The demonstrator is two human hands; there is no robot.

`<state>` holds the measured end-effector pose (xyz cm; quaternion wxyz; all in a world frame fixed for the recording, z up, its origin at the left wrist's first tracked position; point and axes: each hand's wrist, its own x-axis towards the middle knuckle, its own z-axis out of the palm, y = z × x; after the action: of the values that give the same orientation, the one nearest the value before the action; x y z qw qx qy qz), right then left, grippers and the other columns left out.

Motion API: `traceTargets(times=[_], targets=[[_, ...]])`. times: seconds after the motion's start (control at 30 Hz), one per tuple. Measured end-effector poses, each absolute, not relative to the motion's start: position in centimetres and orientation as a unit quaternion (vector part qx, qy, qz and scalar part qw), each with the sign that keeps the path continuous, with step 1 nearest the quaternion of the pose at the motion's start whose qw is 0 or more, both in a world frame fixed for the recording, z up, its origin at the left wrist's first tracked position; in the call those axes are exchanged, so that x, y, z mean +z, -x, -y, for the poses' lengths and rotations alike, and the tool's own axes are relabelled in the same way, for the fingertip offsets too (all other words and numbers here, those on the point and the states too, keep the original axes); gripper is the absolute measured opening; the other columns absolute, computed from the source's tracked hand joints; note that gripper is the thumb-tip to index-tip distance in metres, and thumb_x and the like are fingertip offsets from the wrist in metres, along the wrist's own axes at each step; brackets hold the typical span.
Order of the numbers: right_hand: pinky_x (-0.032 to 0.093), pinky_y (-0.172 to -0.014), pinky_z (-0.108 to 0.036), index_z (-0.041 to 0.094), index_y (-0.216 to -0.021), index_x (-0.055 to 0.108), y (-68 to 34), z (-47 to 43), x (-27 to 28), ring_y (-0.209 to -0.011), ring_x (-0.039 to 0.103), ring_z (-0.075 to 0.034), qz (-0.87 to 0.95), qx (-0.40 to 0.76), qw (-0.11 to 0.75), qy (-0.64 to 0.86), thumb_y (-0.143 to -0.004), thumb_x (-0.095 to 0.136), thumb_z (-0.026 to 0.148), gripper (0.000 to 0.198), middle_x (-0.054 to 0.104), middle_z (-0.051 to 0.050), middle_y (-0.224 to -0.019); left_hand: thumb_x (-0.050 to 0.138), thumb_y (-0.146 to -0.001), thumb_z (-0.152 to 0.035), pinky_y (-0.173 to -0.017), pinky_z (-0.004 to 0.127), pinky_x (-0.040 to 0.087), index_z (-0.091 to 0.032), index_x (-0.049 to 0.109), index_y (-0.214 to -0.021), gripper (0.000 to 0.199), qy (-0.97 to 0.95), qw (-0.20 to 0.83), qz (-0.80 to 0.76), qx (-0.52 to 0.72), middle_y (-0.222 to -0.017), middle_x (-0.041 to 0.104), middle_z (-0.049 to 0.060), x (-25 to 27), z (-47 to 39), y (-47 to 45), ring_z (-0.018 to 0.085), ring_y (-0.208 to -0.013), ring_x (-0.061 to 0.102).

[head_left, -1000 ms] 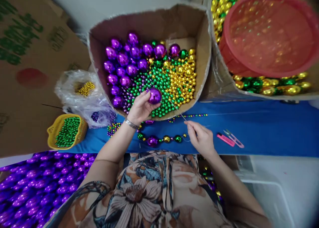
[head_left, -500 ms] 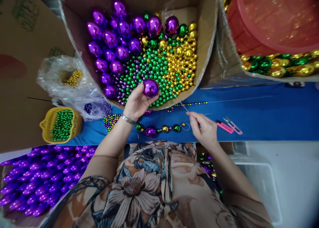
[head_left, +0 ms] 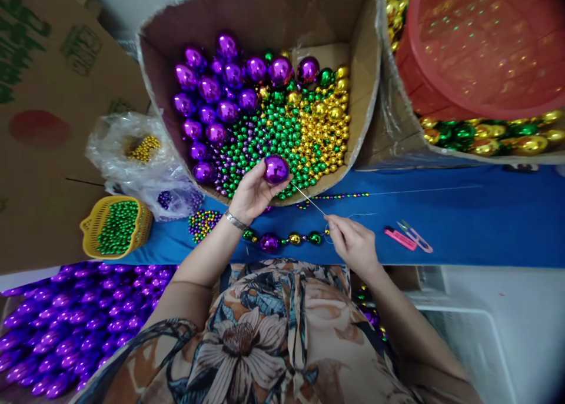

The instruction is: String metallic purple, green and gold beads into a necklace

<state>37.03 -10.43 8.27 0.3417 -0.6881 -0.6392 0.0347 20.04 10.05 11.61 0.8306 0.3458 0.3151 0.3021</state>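
My left hand (head_left: 253, 195) is closed round a large shiny purple bead (head_left: 276, 169), held over the near edge of a cardboard box (head_left: 371, 98). Between the fingertips of my right hand (head_left: 353, 242) is a long thin needle (head_left: 309, 197), its far tip at the right side of the purple bead. Whether the tip is inside the bead I cannot tell. Below the hands a strand of large green, purple and gold beads (head_left: 269, 243) lies on the blue cloth (head_left: 477, 227). Behind it lies a strand of small beads (head_left: 339, 196) with a loose thread end.
Loose purple, green and gold beads (head_left: 282, 127) fill the box. At left are a yellow basket (head_left: 143, 227) of green beads and plastic bags (head_left: 106, 151). Pink thread snips (head_left: 417, 236) and a pink cutter (head_left: 399, 238) lie at right. A red tub (head_left: 410, 69) stands beyond.
My right hand has moved left, bringing the needle's tip up to the purple bead. My left hand still holds that bead. The whole view has shifted slightly.
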Motion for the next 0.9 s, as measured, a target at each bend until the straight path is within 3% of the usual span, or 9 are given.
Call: traceTargets(times=[0.43,0.73,0.9], targets=[[0.054,-0.078,-0.027,0.019,-0.107,0.067,-37.0,10.3,8.1,-0.080,0.071,-0.016,0.640,0.030,0.334,0.692,-0.096,0.048,0.020,0.022,0.076,-0.005,-0.093,0.068,-0.081,-0.047,-0.091,0.039,0.060,-0.020,0.060,-0.105,0.038,-0.304,0.853,-0.316,0.284,-0.115,0.065,0.009,11.4,-9.6,-20.3,0.030,-0.114,0.063],[0.051,-0.075,-0.026,0.020,-0.107,0.066,-36.5,9.5,7.9,-0.079,0.071,-0.015,0.637,0.013,0.320,0.701,-0.096,0.047,0.020,0.023,0.075,-0.004,-0.090,0.078,-0.073,-0.038,-0.088,0.036,0.058,-0.024,0.058,-0.119,0.052,-0.441,0.800,-0.287,0.287,-0.118,0.062,0.007,11.7,-6.6,-21.0,0.020,-0.101,0.065],[0.052,-0.074,-0.026,0.020,-0.108,0.065,-36.6,9.4,7.9,-0.079,0.071,-0.015,0.640,0.049,0.359,0.678,-0.096,0.046,0.018,0.022,0.075,-0.004,-0.094,0.080,-0.072,-0.034,-0.086,0.033,0.058,-0.024,0.060,-0.118,0.051,-0.410,0.823,-0.279,0.277,-0.115,0.062,0.006,11.7,-5.9,-21.1,0.018,-0.099,0.063]])
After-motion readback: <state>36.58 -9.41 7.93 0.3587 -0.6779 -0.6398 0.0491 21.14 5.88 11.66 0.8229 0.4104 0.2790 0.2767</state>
